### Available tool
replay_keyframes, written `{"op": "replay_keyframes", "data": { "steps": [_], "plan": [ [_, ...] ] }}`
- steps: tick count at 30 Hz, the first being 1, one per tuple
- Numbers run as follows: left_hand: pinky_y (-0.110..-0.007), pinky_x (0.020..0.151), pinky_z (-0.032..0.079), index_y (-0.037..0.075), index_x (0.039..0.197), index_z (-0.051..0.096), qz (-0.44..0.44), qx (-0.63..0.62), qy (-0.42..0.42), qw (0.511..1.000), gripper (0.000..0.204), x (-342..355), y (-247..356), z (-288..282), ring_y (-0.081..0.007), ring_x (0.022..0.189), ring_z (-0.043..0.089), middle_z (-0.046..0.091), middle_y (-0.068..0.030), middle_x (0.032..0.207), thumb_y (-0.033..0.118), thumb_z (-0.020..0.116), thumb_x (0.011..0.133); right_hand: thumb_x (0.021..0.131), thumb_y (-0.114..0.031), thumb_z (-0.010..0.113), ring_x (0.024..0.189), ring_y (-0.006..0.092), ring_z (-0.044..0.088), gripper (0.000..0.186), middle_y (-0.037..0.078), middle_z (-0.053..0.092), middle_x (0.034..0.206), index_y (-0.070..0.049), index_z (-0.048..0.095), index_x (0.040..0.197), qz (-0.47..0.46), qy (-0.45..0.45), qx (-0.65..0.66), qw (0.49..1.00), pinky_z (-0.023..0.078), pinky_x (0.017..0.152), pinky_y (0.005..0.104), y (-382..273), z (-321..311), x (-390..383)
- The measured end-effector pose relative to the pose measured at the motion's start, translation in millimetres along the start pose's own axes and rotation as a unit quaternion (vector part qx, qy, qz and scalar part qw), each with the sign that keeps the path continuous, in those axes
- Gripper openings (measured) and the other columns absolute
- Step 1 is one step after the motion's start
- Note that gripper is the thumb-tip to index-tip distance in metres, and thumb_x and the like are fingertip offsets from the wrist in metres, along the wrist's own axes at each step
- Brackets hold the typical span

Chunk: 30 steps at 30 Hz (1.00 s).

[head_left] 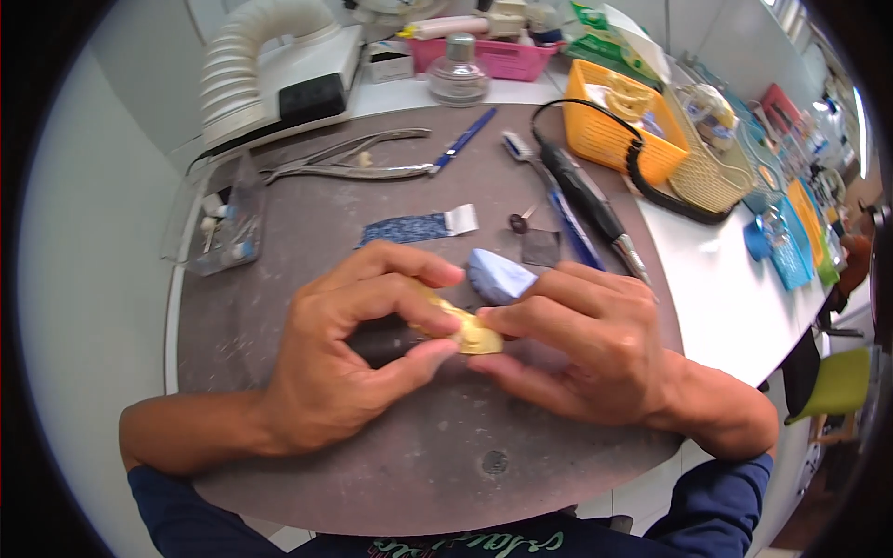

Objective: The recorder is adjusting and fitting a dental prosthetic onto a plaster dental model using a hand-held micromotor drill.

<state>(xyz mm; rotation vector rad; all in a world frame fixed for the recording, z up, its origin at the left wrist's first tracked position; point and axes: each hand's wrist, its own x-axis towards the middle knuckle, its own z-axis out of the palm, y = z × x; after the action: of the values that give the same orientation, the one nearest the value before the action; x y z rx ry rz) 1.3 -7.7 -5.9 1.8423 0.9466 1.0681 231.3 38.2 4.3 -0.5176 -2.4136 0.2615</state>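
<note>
A small yellow dental cast point(481, 338) is held just above the brown bench mat, between both hands. My left hand point(326, 339) pinches its left end with thumb and fingers. On the other end, the fingertips and thumb of my right hand point(591, 339) close around it. My fingers cover part of the cast, so its full shape is hidden. Right behind it lies a pale blue block point(498, 275), perhaps another cast, partly behind my right fingers. Farther back are a dark blue strip with a white end point(402, 229) and a dark square of abrasive sheet point(541, 248).
A black handpiece point(588, 203) with a coiled cord and a blue toothbrush point(569, 219) lie behind my right hand. Metal pliers point(372, 171), a blue pen-like tool point(465, 139) and a clear box point(228, 232) are farther left. A glass lamp point(459, 79) and yellow basket point(595, 139) stand behind.
</note>
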Motion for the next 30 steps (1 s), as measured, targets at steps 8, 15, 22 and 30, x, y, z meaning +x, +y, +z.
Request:
{"op": "replay_keyframes", "data": {
  "steps": [8, 15, 22, 30],
  "plan": [
    [-0.03, 0.084, 0.049, 0.004, 0.085, 0.067, -0.024, 0.077, 0.029, 0.996, 0.014, 4.7, 0.5, 1.1, -0.0184, 0.095, 0.063, 0.065, -0.0106, 0.105, -0.002, 0.073, 0.073, 0.079, -0.023, 0.072, 0.073, 0.0245, 0.062, 0.022, 0.007, 0.057, 0.076, -0.005, 0.059, 0.076, 0.02, -0.031, -0.011, 0.999, 0.05, 0.06, 0.0357, -0.7, 7.3, -2.5],
    [-0.029, 0.082, 0.05, 0.002, 0.085, 0.066, -0.026, 0.08, 0.022, 0.996, 0.013, 5.7, 2.3, 2.9, -0.0169, 0.091, 0.064, 0.066, -0.0104, 0.101, -0.002, 0.072, 0.074, 0.077, -0.027, 0.075, 0.07, 0.0232, 0.062, 0.027, 0.007, 0.058, 0.077, -0.004, 0.061, 0.079, -0.006, -0.034, -0.034, 0.999, 0.05, 0.056, 0.0349, 0.8, 2.2, -5.0],
    [-0.033, 0.091, 0.046, 0.002, 0.084, 0.065, -0.047, 0.06, -0.007, 0.997, 0.01, 5.5, 3.0, 0.6, -0.0206, 0.1, 0.062, 0.065, -0.0102, 0.097, 0.001, 0.071, 0.076, 0.082, -0.043, 0.073, 0.057, 0.0211, 0.061, 0.042, 0.008, 0.059, 0.061, -0.003, 0.062, 0.078, 0.18, 0.043, -0.177, 0.967, 0.044, 0.049, 0.0344, 38.6, -37.3, 16.3],
    [-0.03, 0.082, 0.05, 0.003, 0.085, 0.064, -0.008, 0.074, 0.008, 0.997, 0.014, 5.3, -0.6, 1.2, -0.0175, 0.09, 0.065, 0.067, -0.0091, 0.096, 0.001, 0.074, 0.076, 0.085, -0.062, 0.061, 0.05, 0.0224, 0.051, 0.066, 0.01, 0.05, 0.051, 0.001, 0.061, 0.063, 0.364, -0.188, -0.192, 0.892, 0.041, 0.052, 0.0392, 74.4, -51.1, 17.3]
  ]
}}
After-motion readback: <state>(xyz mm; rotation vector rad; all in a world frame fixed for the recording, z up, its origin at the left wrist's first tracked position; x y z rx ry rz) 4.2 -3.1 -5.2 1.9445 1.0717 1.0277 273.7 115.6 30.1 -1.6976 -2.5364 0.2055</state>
